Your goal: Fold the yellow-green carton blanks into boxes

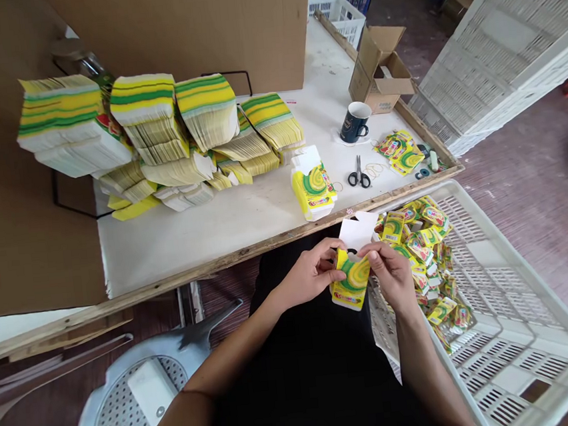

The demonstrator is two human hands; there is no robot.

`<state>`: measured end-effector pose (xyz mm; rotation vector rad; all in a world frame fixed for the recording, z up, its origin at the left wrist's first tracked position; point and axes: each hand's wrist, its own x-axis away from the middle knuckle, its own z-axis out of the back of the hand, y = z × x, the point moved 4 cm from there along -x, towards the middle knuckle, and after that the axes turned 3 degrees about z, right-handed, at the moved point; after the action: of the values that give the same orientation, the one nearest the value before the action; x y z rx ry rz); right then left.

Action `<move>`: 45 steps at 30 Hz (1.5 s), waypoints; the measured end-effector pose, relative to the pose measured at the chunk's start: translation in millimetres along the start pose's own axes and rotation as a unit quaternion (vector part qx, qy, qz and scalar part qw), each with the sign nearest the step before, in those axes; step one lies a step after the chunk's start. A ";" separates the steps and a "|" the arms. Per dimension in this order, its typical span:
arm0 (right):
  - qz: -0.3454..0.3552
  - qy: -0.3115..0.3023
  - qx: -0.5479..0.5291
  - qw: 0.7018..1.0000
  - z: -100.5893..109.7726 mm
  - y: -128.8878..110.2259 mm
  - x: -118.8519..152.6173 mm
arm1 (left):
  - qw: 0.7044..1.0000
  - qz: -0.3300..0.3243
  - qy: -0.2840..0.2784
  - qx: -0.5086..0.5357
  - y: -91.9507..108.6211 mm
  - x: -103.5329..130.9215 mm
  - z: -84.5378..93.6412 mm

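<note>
A small yellow and green printed carton (351, 280) is held above my lap, its white top flap (358, 229) standing up. My left hand (314, 270) pinches the carton's left side near the top. On the other side, my right hand (392, 275) grips its upper right edge between thumb and fingers. The top of the carton gapes between the hands; what is inside cannot be made out. Just beyond, on the table (205, 230), lies a short stack of flat cartons (313, 187) of the same print.
Bundles of flat cartons (147, 119) are piled at the back left. Scissors (358, 173), a mug (354, 122) and an open cardboard box (381, 76) sit on the table's right. A white crate (516, 284) holding many small cartons (425, 246) stands at my right; a stool (130, 388) is at left.
</note>
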<state>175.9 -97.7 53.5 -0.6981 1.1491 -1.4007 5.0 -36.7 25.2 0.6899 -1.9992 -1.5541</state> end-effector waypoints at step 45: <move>-0.007 0.271 0.126 0.954 30.1 20.0 4.1 | 0.816 -0.174 0.247 -0.493 7.2 -64.9 60.9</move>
<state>210.0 -106.8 44.8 -0.1345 1.3456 -1.7733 11.8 51.6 13.6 0.8799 -0.5310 -2.0385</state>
